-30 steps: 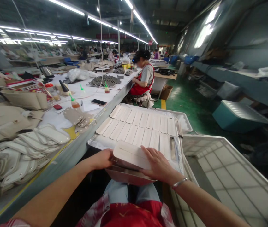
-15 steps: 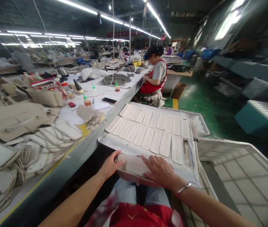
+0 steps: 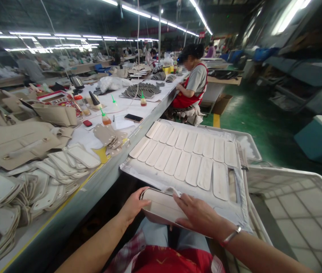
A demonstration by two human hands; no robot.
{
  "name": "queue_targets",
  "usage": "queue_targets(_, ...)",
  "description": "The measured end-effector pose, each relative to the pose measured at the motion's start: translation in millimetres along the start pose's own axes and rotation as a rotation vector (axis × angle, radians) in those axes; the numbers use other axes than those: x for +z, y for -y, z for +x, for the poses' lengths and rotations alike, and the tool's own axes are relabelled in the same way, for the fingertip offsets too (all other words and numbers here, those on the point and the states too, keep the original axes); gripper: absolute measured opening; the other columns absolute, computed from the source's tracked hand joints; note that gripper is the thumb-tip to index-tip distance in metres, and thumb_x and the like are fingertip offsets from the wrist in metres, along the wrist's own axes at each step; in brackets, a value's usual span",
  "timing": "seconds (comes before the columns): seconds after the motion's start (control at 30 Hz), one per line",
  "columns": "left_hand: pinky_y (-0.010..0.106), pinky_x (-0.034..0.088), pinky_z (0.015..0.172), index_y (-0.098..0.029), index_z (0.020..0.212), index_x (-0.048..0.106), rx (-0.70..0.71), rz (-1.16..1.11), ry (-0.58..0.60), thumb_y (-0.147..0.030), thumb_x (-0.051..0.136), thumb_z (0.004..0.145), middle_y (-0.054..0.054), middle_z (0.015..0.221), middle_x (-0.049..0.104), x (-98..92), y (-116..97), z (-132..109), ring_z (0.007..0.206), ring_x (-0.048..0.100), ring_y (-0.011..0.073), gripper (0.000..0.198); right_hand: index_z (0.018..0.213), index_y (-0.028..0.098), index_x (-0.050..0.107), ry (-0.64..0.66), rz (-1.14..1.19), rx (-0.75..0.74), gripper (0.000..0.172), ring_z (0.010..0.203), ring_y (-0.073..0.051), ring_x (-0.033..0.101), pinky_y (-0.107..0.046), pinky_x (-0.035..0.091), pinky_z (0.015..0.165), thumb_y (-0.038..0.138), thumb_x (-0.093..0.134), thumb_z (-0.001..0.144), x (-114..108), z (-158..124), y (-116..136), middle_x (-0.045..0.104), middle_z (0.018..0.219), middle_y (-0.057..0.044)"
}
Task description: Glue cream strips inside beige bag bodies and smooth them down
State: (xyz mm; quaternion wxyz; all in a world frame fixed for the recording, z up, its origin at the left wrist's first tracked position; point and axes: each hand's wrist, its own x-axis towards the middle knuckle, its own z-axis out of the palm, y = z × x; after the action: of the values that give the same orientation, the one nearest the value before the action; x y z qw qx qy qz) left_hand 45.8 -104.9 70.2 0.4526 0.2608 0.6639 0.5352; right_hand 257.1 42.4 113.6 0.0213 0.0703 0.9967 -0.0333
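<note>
My left hand [image 3: 134,206] grips the left end of a flat beige leather piece [image 3: 161,204] that rests on my lap, above a brownish panel. My right hand [image 3: 199,216] lies on the piece's right part, fingers pressed together at its top edge. Just beyond it sits a white tray [image 3: 149,172] holding two rows of several cream oblong strips [image 3: 186,157]. My right wrist wears a silver bracelet.
A long worktable [image 3: 72,189] on my left carries stacks of white and tan cut pieces, glue bottles and a phone [image 3: 134,118]. A person in a red apron [image 3: 192,89] sits further along. White plastic crates [image 3: 294,212] stand to my right; a green floor lies beyond.
The beige piece has come down from tilted above the tray edge to lying flat on my lap. Both hands stayed on it and the view shifted left.
</note>
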Motion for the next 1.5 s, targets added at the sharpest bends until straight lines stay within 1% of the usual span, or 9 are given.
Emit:
queue_targets(0.2,0.033,0.041,0.090,-0.015,0.113,0.057,-0.007,0.142,-0.042,-0.016,0.064,0.065,0.008,0.107,0.064,-2.0,1.1,4.3,0.100,0.058,0.0230,0.048,0.134,0.005,0.033,0.052,0.025,-0.048,0.069,0.094,-0.029,0.055,-0.039,0.050,0.072,0.044,0.053,0.081,1.0,5.1,0.7,0.050,0.122,-0.018)
queue_targets(0.47,0.028,0.046,0.076,-0.018,0.109,0.055,-0.124,0.010,0.160,-0.042,0.061,0.074,0.006,0.100,0.063,-19.7,-6.5,8.5,0.088,0.058,0.0177,0.043,0.137,0.007,0.027,0.046,0.127,-0.049,0.070,0.099,-0.029,0.055,-0.041,0.049,0.079,0.041,0.052,0.081,7.9,-2.8,-8.6,0.046,0.129,-0.018)
queue_targets(0.63,0.021,0.041,0.043,-0.017,0.069,0.049,-0.096,0.536,0.202,-0.056,0.056,0.071,-0.004,0.058,0.047,-35.8,-11.7,21.4,0.051,0.048,0.0115,0.040,0.138,0.007,0.027,0.043,0.151,-0.052,0.069,0.099,-0.030,0.055,-0.042,0.049,0.080,0.043,0.049,0.082,10.4,-3.7,-9.8,0.046,0.129,-0.018)
queue_targets(0.8,0.021,0.036,0.034,-0.019,0.063,0.042,-0.161,0.602,0.406,-0.055,0.042,0.078,-0.006,0.046,0.039,-36.5,-20.7,29.6,0.039,0.043,0.0106,0.039,0.137,0.007,0.028,0.061,0.168,-0.053,0.070,0.100,-0.030,0.055,-0.042,0.049,0.079,0.044,0.049,0.082,8.1,-5.4,-10.9,0.045,0.131,-0.019)
queue_targets(0.93,0.020,0.031,0.035,-0.020,0.062,0.036,-0.121,0.644,0.347,-0.049,0.034,0.083,-0.006,0.048,0.038,-33.5,-29.0,18.7,0.037,0.041,0.0096,0.036,0.137,0.005,0.029,0.080,0.160,-0.077,0.069,0.103,-0.031,0.054,-0.042,0.049,0.081,0.044,0.048,0.083,5.7,-3.9,-11.4,0.043,0.132,-0.019)
queue_targets(1.1,0.024,0.032,0.054,-0.019,0.056,0.034,0.184,1.029,0.177,-0.033,0.031,0.085,-0.002,0.057,0.043,-25.7,-41.0,6.9,0.056,0.046,0.0120,0.032,0.137,0.008,0.030,0.086,0.160,-0.064,0.070,0.100,-0.030,0.056,-0.040,0.049,0.077,0.043,0.053,0.080,5.9,2.3,-8.5,0.046,0.129,-0.018)
queue_targets(1.3,0.024,0.025,0.050,-0.019,0.052,0.036,0.167,1.172,0.227,-0.023,0.040,0.073,-0.002,0.052,0.045,-14.1,-44.7,16.0,0.051,0.043,0.0116,0.023,0.130,0.014,0.041,0.081,0.252,0.053,0.070,0.095,-0.030,0.055,-0.042,0.046,0.079,0.046,0.063,0.072,-8.8,7.6,-6.3,0.055,0.118,-0.015)
queue_targets(1.4,0.023,0.028,0.051,-0.018,0.055,0.042,0.140,1.168,0.300,-0.026,0.041,0.073,-0.001,0.056,0.050,-14.7,-41.5,19.9,0.054,0.049,0.0132,0.020,0.119,0.018,0.051,0.005,0.524,0.103,0.046,0.098,-0.023,0.056,-0.034,0.046,0.082,0.041,0.054,0.080,-30.7,-4.2,-22.0,0.058,0.113,-0.010)
queue_targets(1.5,0.022,0.034,0.048,-0.019,0.063,0.044,-0.028,1.066,0.342,-0.034,0.039,0.077,-0.002,0.058,0.052,-21.3,-29.6,25.3,0.053,0.054,0.0142,0.022,0.097,0.018,0.057,-0.213,0.668,0.448,0.023,0.089,-0.015,0.058,-0.027,0.046,0.076,0.034,0.043,0.087,-38.9,-33.8,-44.6,0.061,0.098,-0.007)
